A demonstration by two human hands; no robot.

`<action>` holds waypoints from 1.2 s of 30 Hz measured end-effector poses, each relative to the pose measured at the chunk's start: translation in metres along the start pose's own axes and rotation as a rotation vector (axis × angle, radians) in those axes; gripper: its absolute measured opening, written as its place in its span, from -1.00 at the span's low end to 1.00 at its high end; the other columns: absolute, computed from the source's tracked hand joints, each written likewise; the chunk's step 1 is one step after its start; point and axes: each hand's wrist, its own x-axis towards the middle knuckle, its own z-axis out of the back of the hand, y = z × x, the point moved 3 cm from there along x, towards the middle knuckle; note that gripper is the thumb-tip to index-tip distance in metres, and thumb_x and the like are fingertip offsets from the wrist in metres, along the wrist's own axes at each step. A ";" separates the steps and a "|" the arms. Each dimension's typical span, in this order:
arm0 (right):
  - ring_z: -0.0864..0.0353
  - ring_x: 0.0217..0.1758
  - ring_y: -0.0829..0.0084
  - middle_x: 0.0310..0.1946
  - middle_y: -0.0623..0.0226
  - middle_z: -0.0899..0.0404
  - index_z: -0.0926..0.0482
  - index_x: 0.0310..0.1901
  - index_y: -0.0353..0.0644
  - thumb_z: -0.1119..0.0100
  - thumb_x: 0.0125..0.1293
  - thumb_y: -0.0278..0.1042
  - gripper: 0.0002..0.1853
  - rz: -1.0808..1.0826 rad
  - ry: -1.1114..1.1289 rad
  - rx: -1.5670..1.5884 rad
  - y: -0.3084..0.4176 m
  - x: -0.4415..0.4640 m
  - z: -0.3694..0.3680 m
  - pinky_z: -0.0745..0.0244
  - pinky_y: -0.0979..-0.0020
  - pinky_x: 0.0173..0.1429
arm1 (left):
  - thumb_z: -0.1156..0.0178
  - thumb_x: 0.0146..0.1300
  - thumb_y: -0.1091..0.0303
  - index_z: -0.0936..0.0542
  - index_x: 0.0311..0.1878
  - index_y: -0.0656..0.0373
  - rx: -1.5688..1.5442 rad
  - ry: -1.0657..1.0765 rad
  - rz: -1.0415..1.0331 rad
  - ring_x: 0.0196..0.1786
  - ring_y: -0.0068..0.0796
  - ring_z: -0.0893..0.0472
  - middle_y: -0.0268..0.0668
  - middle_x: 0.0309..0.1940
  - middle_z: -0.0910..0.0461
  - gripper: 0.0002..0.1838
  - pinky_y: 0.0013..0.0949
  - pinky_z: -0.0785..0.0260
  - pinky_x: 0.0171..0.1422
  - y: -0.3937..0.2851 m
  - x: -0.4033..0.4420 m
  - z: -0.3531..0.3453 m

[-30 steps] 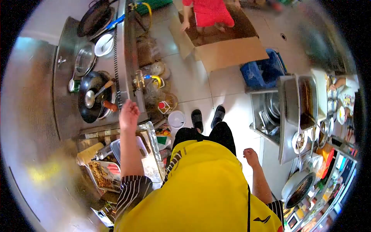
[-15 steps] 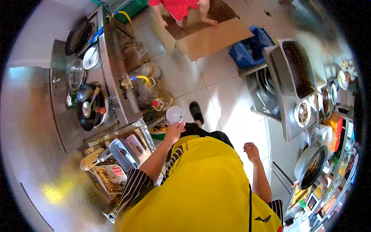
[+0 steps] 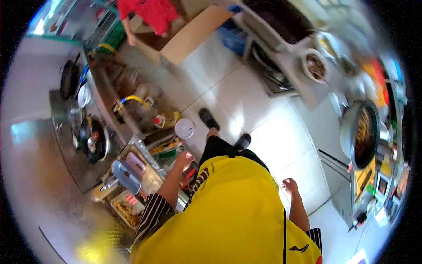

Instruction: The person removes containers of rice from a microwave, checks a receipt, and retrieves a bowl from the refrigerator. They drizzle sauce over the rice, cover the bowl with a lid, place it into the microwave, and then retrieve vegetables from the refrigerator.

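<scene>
Both loosely half-curled, nothing visibly held: left hand [image 3: 183, 162] is nearer the white tub [image 3: 184, 128], ahead on the floor [image 3: 259, 99]; right hand [image 3: 290, 187] nearer the big pan [image 3: 360, 134], well off rightward.

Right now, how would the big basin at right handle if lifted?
Probably heavy: the basin is wide and holds brown food. Likely stiff: its rim looks smoothly rounded. Might spill if tilted: its top is open.

Behind the left hand [image 3: 185, 160] and right hand [image 3: 290, 187], dark sleeves [image 3: 154, 209] carry white stripes. A yellow garment [image 3: 226, 207] spreads between them; dark shoes [image 3: 208, 118] show ahead.
</scene>
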 end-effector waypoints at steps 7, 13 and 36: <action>-0.58 -0.38 0.45 -0.39 0.23 -0.60 -0.52 -0.19 -0.33 -0.16 0.27 -0.35 -0.80 0.103 -0.156 0.230 -0.025 -0.038 0.040 -0.50 0.43 -0.29 | -0.06 0.29 -0.07 -0.59 -0.26 0.34 0.397 0.114 -0.152 -0.10 0.13 -0.55 0.10 -0.28 -0.59 -0.47 -0.01 -0.38 0.02 -0.051 0.007 -0.045; -0.61 -0.38 0.48 -0.42 0.31 -0.65 -0.58 -0.31 -0.21 -0.13 0.22 -0.19 -0.76 0.078 -0.153 0.126 -0.032 -0.041 0.015 -0.48 0.40 -0.24 | 0.02 0.33 -0.13 -0.61 -0.38 0.31 0.446 0.146 -0.259 -0.27 0.06 -0.57 0.05 -0.41 -0.59 -0.41 0.04 -0.33 -0.16 -0.102 0.026 -0.032; -0.66 -0.32 0.30 -0.39 0.16 -0.68 -0.64 -0.29 -0.33 -0.12 0.26 -0.03 -0.58 -0.140 -0.400 0.499 -0.051 -0.132 -0.078 -0.51 0.30 -0.14 | -0.25 0.14 0.07 -0.57 -0.22 0.25 0.480 0.387 -0.650 -0.12 -0.17 -0.61 -0.10 -0.22 -0.63 -0.61 -0.24 -0.44 -0.02 -0.361 0.117 -0.082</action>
